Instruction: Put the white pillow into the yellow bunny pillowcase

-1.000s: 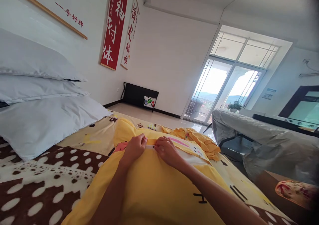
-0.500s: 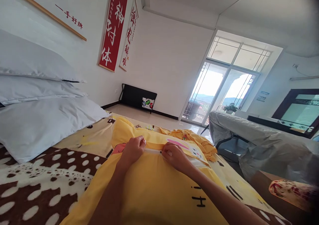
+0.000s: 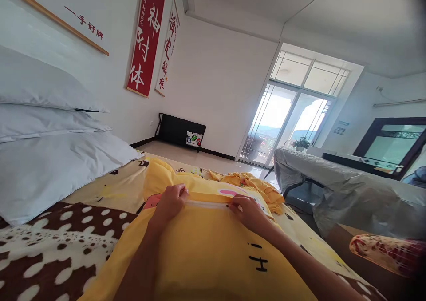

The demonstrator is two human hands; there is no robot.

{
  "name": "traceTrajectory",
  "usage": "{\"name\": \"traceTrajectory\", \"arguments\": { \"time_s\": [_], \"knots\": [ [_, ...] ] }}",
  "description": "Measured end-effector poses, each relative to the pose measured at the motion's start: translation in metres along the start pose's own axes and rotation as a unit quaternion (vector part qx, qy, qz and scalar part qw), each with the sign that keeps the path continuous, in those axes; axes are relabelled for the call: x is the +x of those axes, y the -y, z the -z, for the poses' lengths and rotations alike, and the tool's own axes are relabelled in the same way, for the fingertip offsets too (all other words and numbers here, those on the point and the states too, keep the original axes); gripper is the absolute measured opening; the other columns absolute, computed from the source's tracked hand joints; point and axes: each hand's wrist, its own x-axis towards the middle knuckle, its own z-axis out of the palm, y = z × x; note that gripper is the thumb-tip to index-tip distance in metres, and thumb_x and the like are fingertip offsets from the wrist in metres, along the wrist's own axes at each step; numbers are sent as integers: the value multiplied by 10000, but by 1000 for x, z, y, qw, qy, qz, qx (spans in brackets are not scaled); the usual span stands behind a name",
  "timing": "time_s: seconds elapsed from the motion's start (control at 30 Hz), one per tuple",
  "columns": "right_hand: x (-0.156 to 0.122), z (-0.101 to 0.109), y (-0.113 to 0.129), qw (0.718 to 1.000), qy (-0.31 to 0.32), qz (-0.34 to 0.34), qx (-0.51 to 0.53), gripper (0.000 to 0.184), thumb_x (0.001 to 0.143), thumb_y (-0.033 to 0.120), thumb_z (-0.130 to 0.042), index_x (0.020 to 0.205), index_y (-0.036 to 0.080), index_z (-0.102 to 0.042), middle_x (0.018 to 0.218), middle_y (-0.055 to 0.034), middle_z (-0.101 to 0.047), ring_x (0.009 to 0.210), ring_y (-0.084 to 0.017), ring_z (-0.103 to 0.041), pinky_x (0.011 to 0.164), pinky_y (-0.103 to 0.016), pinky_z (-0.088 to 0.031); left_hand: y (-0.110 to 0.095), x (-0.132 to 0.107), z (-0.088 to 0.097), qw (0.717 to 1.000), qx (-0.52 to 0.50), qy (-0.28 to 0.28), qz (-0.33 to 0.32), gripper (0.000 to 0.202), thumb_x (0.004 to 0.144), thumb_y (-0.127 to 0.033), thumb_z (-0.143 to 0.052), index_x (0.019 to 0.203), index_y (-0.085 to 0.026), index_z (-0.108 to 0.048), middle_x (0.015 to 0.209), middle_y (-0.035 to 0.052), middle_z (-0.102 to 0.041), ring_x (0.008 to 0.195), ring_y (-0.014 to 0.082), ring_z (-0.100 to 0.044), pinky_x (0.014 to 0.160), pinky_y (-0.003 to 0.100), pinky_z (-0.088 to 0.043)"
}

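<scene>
A yellow pillowcase (image 3: pixel 206 252) with black lettering and a printed rabbit bulges in front of me, as if something is inside. A pale zip (image 3: pixel 206 204) runs across it under a yellow flap. At the zip's left, my left hand (image 3: pixel 170 201) is closed, pinching the fabric edge. Farther right along the same zip, my right hand (image 3: pixel 248 212) is closed, with its fingertips on a small dark zip pull (image 3: pixel 228 206). Behind the pillowcase lies crumpled yellow cloth (image 3: pixel 256 185).
White pillows (image 3: pixel 66 168) are stacked at the left on a brown-and-cream patterned blanket (image 3: pixel 63 256). To the right stand a plastic-covered table (image 3: pixel 309 165) and a cardboard box (image 3: pixel 342 243) holding a patterned bundle. A folded black table (image 3: pixel 176 130) leans by the far wall.
My right hand has moved right along the zip with the pull, so more zip shows between my hands. My left hand keeps its hold. The view has shifted slightly.
</scene>
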Motion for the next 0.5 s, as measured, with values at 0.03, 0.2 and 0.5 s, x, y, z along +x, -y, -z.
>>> {"name": "traceTrajectory", "arguments": {
  "time_s": [0.03,0.2,0.5],
  "knots": [
    [-1,1,-1,1000,0,-6,-2,202,816,191,-476,663,191,-607,773,-34,-669,716,-164,-552,648,-264,-350,1,0,0,1000,1,1,1,283,846,-284,-388,581,-192,-352,527,-43,-393,546,109,-348,555,277,-208],
    [-5,1,-12,1000,0,-29,-2,202,812,201,-462,679,198,-614,742,-34,-675,685,-161,-549,627,-263,-328,3,2,-2,1000,6,2,3,281,841,-293,-393,581,-193,-358,523,-44,-394,546,111,-348,564,274,-221],
    [-6,-9,-53,999,-7,-40,9,247,814,290,-430,630,192,-562,682,-38,-642,664,-167,-534,618,-269,-338,4,3,0,1000,12,-7,-1,283,840,-314,-389,583,-195,-377,532,-39,-422,556,117,-375,561,267,-241]
  ]
}}
